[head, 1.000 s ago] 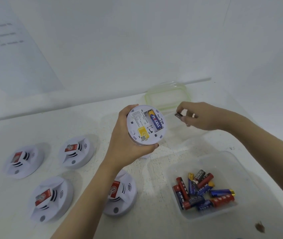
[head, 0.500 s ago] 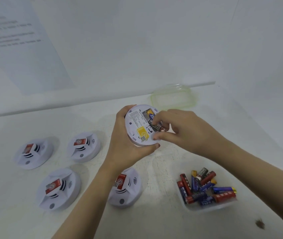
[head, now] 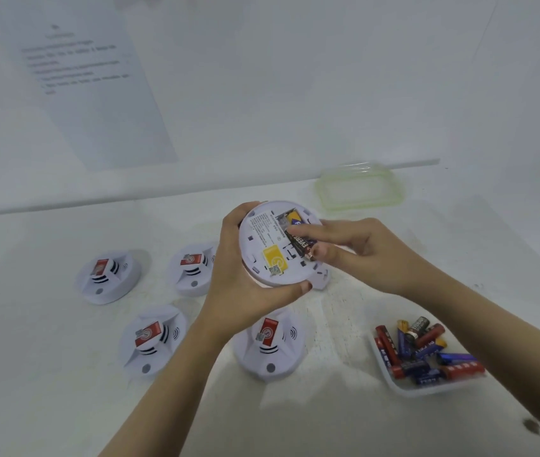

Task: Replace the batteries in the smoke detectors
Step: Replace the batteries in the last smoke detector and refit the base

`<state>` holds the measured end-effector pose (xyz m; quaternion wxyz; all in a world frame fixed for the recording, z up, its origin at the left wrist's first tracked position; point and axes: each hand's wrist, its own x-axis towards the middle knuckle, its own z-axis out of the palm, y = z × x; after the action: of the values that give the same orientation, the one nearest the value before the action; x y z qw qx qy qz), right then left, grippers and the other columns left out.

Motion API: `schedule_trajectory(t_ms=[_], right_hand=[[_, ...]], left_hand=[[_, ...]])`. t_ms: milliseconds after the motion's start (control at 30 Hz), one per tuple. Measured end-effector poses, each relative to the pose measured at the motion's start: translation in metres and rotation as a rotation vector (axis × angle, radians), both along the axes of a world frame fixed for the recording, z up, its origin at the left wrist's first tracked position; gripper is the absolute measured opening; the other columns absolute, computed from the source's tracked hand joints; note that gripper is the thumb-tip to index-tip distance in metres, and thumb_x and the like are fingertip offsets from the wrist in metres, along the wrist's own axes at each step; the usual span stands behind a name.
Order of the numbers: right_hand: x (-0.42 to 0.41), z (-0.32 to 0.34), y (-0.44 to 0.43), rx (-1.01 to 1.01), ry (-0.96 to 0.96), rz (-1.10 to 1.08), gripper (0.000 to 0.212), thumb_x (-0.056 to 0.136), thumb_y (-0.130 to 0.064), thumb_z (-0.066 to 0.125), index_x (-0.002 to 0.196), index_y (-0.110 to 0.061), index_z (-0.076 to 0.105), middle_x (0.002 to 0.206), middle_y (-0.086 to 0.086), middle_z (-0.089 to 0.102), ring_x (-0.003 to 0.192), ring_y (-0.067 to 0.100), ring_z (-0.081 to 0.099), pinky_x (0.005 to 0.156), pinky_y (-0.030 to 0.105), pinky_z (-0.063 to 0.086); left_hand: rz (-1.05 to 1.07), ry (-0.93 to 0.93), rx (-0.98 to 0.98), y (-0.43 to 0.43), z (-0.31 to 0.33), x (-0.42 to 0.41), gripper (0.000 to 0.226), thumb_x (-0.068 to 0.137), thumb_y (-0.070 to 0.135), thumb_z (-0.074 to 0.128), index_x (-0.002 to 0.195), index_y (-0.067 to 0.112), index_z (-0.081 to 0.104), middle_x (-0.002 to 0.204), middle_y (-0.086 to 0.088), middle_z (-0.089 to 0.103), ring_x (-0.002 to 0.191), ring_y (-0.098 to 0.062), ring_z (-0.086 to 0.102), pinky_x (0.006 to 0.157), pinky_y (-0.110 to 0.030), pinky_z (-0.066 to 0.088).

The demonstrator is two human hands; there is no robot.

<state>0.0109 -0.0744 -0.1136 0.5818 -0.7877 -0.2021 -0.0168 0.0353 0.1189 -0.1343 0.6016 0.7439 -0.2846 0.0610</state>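
My left hand [head: 242, 291] grips a round white smoke detector [head: 263, 255] above the table, its back turned up toward me. The open battery bay shows a blue and yellow battery [head: 295, 219] at its far end. My right hand [head: 360, 252] pinches a black battery [head: 301, 244] between forefinger and thumb and holds it in the bay beside the blue one. A clear tub [head: 403, 387] at the lower right holds several loose red, blue and black batteries [head: 423, 354].
Several more white smoke detectors lie face up on the white table: one [head: 107, 278] at far left, one [head: 192, 268] behind my left wrist, one [head: 151, 341] at lower left, one [head: 268, 344] under my left forearm. A green-rimmed clear lid [head: 360, 188] lies by the back wall.
My right hand came from beside the lid to the detector with the black battery and now presses it lower into the bay. My head has moved, so the table looks shifted.
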Motion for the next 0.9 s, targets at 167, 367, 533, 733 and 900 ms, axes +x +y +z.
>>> schedule_trajectory(t_ms=[167,367,533,733,900], right_hand=[[-0.004,0.0,0.023,0.218,0.041,-0.048,0.036,0.081,-0.018,0.06,0.117,-0.02,0.061,0.11,-0.016,0.068,0.111,0.006,0.061,0.091,0.018,0.047],[-0.001,-0.004,0.048,0.191,-0.003,-0.187,0.03,0.081,-0.018,0.067,0.106,-0.036,0.07,0.09,0.002,0.072,0.089,0.026,0.064,0.086,0.031,0.05],[0.0,0.006,0.066,0.215,0.068,-0.194,0.034,0.084,0.003,0.063,0.106,-0.021,0.068,0.088,-0.008,0.074,0.089,0.009,0.066,0.082,0.023,0.052],[0.017,0.008,0.063,0.35,0.207,-0.272,0.033,0.087,-0.013,0.052,0.108,-0.033,0.066,0.124,-0.004,0.063,0.109,0.011,0.062,0.094,0.029,0.05],[0.044,-0.026,0.048,-0.832,0.198,-0.269,0.05,0.09,-0.024,0.059,0.138,-0.026,0.044,0.137,-0.002,0.05,0.13,0.017,0.042,0.101,0.023,0.032]], left_hand=[[0.0,-0.022,0.017,0.011,0.007,-0.002,0.088,0.049,0.032,0.084,0.121,0.031,0.034,0.113,0.041,0.047,0.113,0.008,0.053,0.083,-0.009,0.048],[-0.022,-0.013,0.053,0.031,0.008,0.004,0.092,0.051,0.017,0.088,0.124,0.031,0.033,0.115,0.038,0.049,0.113,0.006,0.055,0.082,-0.01,0.048],[-0.009,0.026,0.062,0.047,0.006,0.007,0.097,0.05,0.024,0.089,0.128,0.035,0.032,0.12,0.032,0.051,0.116,0.0,0.056,0.085,-0.015,0.05],[-0.001,0.024,0.063,0.076,0.001,0.017,0.101,0.047,0.012,0.089,0.131,0.024,0.034,0.12,0.042,0.047,0.118,0.008,0.05,0.09,-0.013,0.047],[-0.016,0.047,0.092,0.109,-0.002,0.021,0.103,0.045,0.017,0.09,0.132,0.023,0.035,0.121,0.044,0.046,0.118,0.013,0.047,0.088,-0.006,0.044]])
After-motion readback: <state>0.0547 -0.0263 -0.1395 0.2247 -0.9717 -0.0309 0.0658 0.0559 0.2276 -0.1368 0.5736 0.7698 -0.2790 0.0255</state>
